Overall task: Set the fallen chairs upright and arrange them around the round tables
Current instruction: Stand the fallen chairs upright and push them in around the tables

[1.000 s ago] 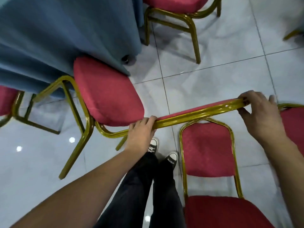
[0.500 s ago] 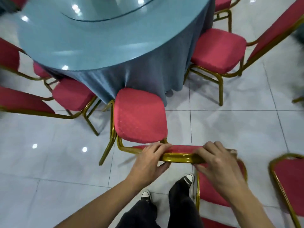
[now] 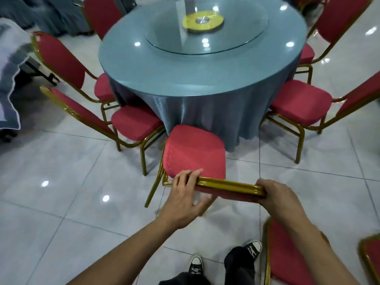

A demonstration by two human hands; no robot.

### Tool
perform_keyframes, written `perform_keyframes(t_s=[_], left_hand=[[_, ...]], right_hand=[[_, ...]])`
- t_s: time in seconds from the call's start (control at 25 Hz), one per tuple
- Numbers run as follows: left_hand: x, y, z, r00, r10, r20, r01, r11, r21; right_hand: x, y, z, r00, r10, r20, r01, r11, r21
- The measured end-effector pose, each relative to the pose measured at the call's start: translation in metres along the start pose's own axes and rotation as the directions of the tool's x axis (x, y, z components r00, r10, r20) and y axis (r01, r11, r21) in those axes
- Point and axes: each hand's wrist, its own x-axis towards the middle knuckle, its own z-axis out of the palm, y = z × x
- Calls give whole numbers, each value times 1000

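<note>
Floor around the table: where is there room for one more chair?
Bare tiles lie left of the held chair. There is a gap between that chair and the chair at right. The table's left side is crowded: two chairs sit close together.

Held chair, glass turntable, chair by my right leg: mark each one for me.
held chair (image 3: pixel 193 153), head view, middle of its red seat.
glass turntable (image 3: pixel 236 41), head view, clear glass near its front rim.
chair by the right leg (image 3: pixel 287 258), head view, its red backrest pad.
</note>
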Motion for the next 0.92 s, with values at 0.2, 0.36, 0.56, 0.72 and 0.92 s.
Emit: perform_keyframes(t_s=[0.2, 0.36, 0.56, 0.72, 0.92], left_hand=[[-33, -59, -25, 990, -120, -80, 91, 950, -300], [-18, -92, -40, 983, -153, -99, 110, 933, -343], [18, -106, -57, 964, -227, -141, 207, 968, -140], [16, -102, -37, 979, -197, -46, 199, 979, 35], [35, -61, 9, 980, -196, 46, 196, 981, 0]], right_hand=[[-58, -95, 42, 993, -116, -30, 108, 977, -183], [-56, -123, 57, 979, -160, -128, 154, 987, -55], [-24, -141, 81, 980, -178, -88, 184, 980, 72], [21, -121, 70, 971, -228, -70, 218, 967, -129], [45, -54, 53, 957, 54, -286, -95, 987, -132]])
